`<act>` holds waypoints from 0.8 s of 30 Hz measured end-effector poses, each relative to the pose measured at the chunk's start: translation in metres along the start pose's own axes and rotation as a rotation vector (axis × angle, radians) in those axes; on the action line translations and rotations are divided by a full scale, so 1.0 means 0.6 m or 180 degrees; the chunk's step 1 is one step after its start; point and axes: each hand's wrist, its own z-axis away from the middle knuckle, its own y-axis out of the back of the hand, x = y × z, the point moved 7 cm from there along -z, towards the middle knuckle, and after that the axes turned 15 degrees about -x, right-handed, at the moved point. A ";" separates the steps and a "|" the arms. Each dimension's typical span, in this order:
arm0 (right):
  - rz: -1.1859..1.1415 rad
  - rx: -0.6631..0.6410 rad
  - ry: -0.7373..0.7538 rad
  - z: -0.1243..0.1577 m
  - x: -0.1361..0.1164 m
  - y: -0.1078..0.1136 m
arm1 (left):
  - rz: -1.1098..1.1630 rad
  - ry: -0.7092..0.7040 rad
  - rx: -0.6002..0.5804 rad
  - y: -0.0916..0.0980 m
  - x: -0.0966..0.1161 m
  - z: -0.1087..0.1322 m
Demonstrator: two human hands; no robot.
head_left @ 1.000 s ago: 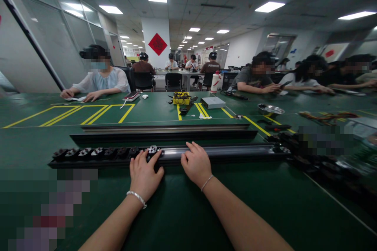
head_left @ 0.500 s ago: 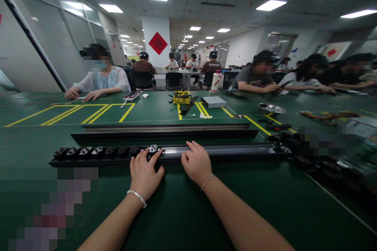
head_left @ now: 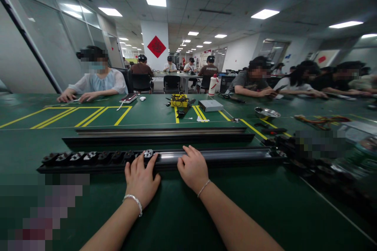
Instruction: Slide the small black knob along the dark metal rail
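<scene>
A long black rail (head_left: 224, 157) lies across the green table in front of me. Along its left half sits a row of small dark and light modules that look like socket inserts (head_left: 90, 156). My left hand (head_left: 141, 180) rests over the rail with spread fingers, its fingertips touching beside a white-faced module (head_left: 148, 153) at the right end of the row. To its right, my right hand (head_left: 193, 168) lies against the smooth, shiny stretch of the rail, fingers loosely extended and the thumb slightly bent. Its palm side is hidden.
Behind the rail lie other long dark profiles (head_left: 159, 139). Farther back are a yellow box with cables (head_left: 179, 100), a grey box (head_left: 210, 105), a metal bowl (head_left: 267, 113) and a bottle (head_left: 213, 85). Dark parts (head_left: 312, 164) crowd the right. People sit around the table.
The view has shifted slightly, so the rail and hands appear a little lower and farther left. Both hands stay at nearly the same spots along the rail.
</scene>
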 end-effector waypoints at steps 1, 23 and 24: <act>-0.0001 0.0005 -0.0001 0.000 0.000 0.000 | -0.0020 0.0000 0.0009 0.001 0.000 0.000; 0.0011 0.0036 -0.0032 -0.003 -0.001 -0.009 | -0.0219 -0.0082 -0.0127 0.001 0.000 -0.006; 0.0009 0.0043 -0.0028 -0.003 -0.001 -0.009 | -0.0220 -0.0088 -0.0114 0.001 0.000 -0.006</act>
